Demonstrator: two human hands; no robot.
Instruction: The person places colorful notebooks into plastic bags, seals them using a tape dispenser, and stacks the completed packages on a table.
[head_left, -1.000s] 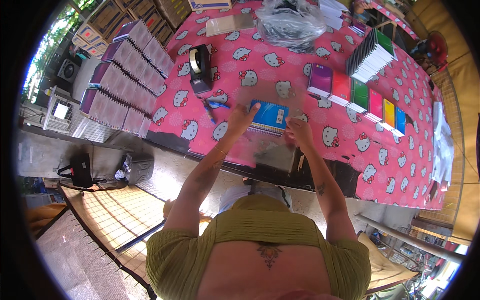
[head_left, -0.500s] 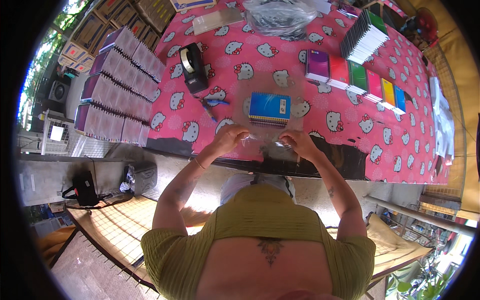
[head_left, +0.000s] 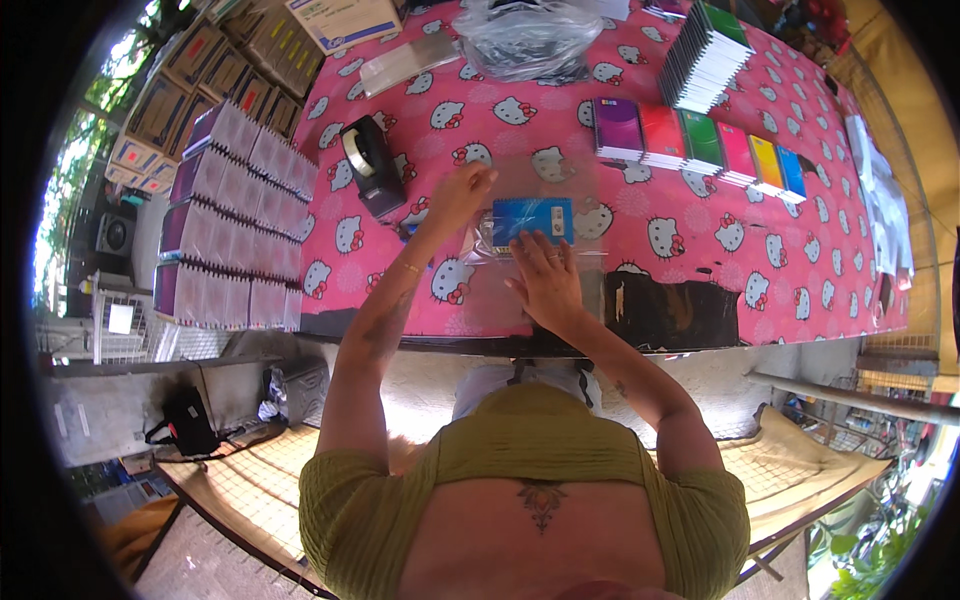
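Note:
A blue spiral notebook [head_left: 532, 212], on top of a small pile, lies near the front of the table. Clear plastic film [head_left: 480, 240] spreads around it and shines in folds along its left side. My right hand [head_left: 545, 275] rests flat on the notebook's near part, fingers extended and slightly apart. Beyond the notebook's upper left corner, my left hand [head_left: 468, 190] is closed, fingertips pinched at the film's left edge; the exact grip is hard to see. A black tape dispenser [head_left: 372, 165] stands to the left of that hand. The pens beside it are mostly hidden by my left forearm.
Wrapped spiral notebooks [head_left: 235, 225] are stacked at the left. Small coloured notebooks [head_left: 705, 140] form a row at the right, with a tall notebook stack [head_left: 700, 65] behind. A plastic bundle [head_left: 525, 40] and a flat clear pack [head_left: 408, 63] lie at the back. Cartons [head_left: 345, 20] stand beyond.
Both hands were pinching film at the notebook's near edge. My left hand has moved away from me to the notebook's upper left; my right hand has opened flat onto the notebook.

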